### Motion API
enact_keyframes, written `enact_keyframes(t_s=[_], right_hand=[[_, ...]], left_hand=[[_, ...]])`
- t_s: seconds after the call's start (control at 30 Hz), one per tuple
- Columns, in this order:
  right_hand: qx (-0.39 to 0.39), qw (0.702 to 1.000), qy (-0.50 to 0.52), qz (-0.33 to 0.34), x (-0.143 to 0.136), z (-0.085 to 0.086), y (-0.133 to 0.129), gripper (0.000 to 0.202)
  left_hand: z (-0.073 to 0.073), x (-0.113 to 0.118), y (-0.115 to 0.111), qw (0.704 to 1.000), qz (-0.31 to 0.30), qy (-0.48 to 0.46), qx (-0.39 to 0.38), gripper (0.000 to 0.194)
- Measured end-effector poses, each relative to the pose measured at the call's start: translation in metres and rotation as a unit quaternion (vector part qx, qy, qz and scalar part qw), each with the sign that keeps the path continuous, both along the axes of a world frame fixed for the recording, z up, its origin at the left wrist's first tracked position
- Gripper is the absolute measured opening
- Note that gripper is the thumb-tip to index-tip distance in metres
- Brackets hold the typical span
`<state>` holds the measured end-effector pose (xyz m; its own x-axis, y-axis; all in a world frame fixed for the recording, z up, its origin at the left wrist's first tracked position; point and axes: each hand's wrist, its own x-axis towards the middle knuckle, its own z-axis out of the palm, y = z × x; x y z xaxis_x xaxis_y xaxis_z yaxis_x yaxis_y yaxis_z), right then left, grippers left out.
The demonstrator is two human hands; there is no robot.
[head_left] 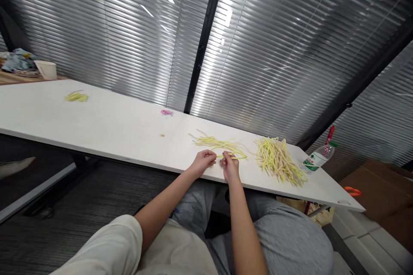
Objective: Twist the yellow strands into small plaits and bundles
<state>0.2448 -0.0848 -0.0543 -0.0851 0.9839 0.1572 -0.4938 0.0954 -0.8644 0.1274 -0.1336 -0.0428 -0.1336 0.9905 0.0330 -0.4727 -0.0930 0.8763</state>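
1. Strand [220,156], yellow, spans left hand [204,163] and right hand [230,166] over the white table [125,126], pinched by both hands' fingertips.
2. Light, even tension should avoid kinks.
3. Working clear of the loose strands [209,140] just beyond should prevent tangles.

Cannot trace the full yellow strand [220,156], covered in places by the fingertips of the left hand [205,161] and right hand [230,164]. Cannot count the overlapping pieces in the tangled pile [279,161] at right. Can barely make out the blurred yellow bundle [76,96] at far left, and cannot identify the tiny purple flecks [167,112] or brown speck [162,135]. See only part of the red object [329,134] behind the bottle [319,157], and lose the table [41,116] past the left edge.
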Motion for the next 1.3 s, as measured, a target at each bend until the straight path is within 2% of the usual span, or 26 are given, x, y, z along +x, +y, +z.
enact_keyframes(t_s=[0.57, 0.97, 1.3], right_hand=[[-0.04, 0.996, 0.074, -0.002, 0.0008, 0.007, -0.0035, 0.032], [-0.003, 0.999, 0.036, 0.025, 0.0029, 0.0005, -0.0016, 0.031], [0.02, 1.0, 0.01, -0.015, 0.0006, 0.0026, -0.0047, 0.032]], left_hand=[[0.0006, -0.0001, -0.0011, 1.0, 0.013, 0.02, 0.007, 0.024], [0.0021, -0.0001, 0.0015, 0.996, 0.06, -0.059, -0.015, 0.027], [0.0058, -0.0003, -0.0005, 0.993, 0.082, -0.083, -0.022, 0.029]])
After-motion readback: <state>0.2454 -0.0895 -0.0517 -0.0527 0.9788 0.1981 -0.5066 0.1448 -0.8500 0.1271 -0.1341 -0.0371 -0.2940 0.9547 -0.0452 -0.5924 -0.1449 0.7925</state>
